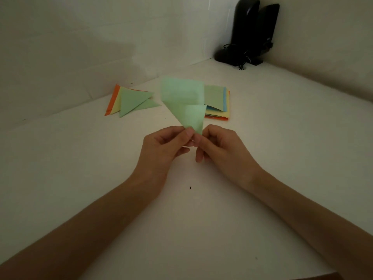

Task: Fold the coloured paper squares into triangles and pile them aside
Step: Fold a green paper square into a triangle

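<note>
A light green paper square (184, 102) is held up above the white table, bent over on itself, its lower corner pointing down. My left hand (163, 150) and my right hand (220, 147) both pinch that lower corner between thumb and fingers, side by side. Behind the sheet lies a stack of coloured paper squares (219, 106), green on top with blue, yellow and orange edges showing. To the left rests a pile of folded triangles (129, 102), green on top of yellow and orange ones.
The white table (282, 158) sits in a corner between two white walls. Two black speakers (250, 33) with cables stand in the far corner. A small dark speck (190, 187) lies on the table below my hands.
</note>
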### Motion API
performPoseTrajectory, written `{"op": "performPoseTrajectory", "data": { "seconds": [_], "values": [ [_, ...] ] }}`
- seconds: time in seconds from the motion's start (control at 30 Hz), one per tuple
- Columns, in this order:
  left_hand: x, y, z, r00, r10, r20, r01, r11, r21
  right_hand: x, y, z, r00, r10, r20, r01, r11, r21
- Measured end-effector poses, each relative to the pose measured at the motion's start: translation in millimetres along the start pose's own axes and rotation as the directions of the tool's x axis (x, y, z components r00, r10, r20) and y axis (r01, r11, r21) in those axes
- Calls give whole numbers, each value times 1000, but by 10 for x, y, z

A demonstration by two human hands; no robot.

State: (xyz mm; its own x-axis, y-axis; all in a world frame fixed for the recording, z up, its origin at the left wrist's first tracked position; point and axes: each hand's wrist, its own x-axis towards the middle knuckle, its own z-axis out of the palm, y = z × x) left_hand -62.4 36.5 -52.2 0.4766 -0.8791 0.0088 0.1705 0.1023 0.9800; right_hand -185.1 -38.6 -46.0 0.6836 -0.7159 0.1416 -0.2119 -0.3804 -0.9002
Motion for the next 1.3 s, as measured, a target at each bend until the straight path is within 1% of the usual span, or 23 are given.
{"op": "performPoseTrajectory", "data": {
  "seconds": [0.03, 0.1, 0.2, 0.27, 0.4, 0.53, 0.6, 0.67, 0.7, 0.73, 0.77, 0.8, 0.87, 0.93, 0.97, 1.0, 1.07, 1.13, 1.2, 1.23, 1.3],
  "values": [
    [-1, 2, 3, 1000, 2, 7, -2, 1000, -10, -8, -1, 0, 1000, -24, 16, 24, 1000, -19],
    [0, 25, 4, 1000, -16, -2, 16, 998, -64, -9, 6, -18, 998, -47, 49, 45, 998, 42],
    [54, 79, -46, 996, -70, -58, 57, 979, -195, 2, 18, -46, 995, -26, 96, 11, 989, 150],
    [99, 117, -112, 993, -75, -88, 52, 970, -239, 17, 31, -42, 994, -9, 107, -9, 986, 167],
    [145, 130, -164, 992, -64, -108, 36, 970, -240, 41, 46, -38, 995, 2, 104, -22, 982, 187],
    [208, 165, -236, 980, -89, -176, 21, 934, -356, 48, 53, -73, 998, -6, 65, -10, 970, 244],
    [202, 171, -231, 985, -102, -142, 41, 925, -377, 55, 60, -93, 1000, -11, 27, 3, 961, 276],
    [153, 138, -165, 992, -116, -47, 96, 946, -311, 55, 65, -96, 999, -21, 26, 12, 956, 293],
    [116, 112, -122, 994, -109, 5, 107, 964, -244, 48, 67, -92, 999, -26, 44, 13, 958, 285],
    [72, 90, -77, 995, -93, 48, 100, 980, -170, 42, 68, -84, 997, -32, 71, 12, 964, 266],
    [41, 72, -47, 995, -78, 59, 84, 990, -112, 37, 64, -75, 995, -31, 97, 7, 971, 238],
    [35, 66, -30, 997, -74, 31, 77, 993, -91, 38, 70, -68, 993, -27, 111, 3, 978, 209],
    [72, 75, -72, 994, -85, -67, 75, 987, -142, 47, 67, -71, 996, -7, 91, -7, 987, 159],
    [145, 112, -174, 979, -107, -172, 56, 958, -280, 59, 66, -112, 1000, 17, 22, -20, 988, 153],
    [174, 133, -226, 973, -104, -206, 34, 949, -314, 62, 67, -139, 999, 31, -18, -27, 985, 168],
    [189, 129, -265, 971, -89, -221, 18, 952, -304, 64, 70, -165, 998, 41, -55, -29, 980, 197],
    [154, 116, -243, 982, -67, -177, 31, 980, -199, 67, 60, -174, 995, 51, -89, -25, 964, 265],
    [86, 72, -130, 995, -54, -80, 52, 998, -30, 65, 54, -115, 999, 30, -43, -17, 963, 269],
    [17, 28, -32, 999, -25, 47, 19, 993, 118, 60, 49, -46, 1000, -1, 18, -4, 960, 281],
    [2, 14, -11, 997, -8, 81, -5, 987, 158, 61, 46, -29, 1000, -4, 28, -5, 951, 309],
    [6, 8, -27, 997, 27, 73, -39, 984, 176, 70, 52, -40, 1000, -14, 7, 11, 946, 323]
  ]
}}
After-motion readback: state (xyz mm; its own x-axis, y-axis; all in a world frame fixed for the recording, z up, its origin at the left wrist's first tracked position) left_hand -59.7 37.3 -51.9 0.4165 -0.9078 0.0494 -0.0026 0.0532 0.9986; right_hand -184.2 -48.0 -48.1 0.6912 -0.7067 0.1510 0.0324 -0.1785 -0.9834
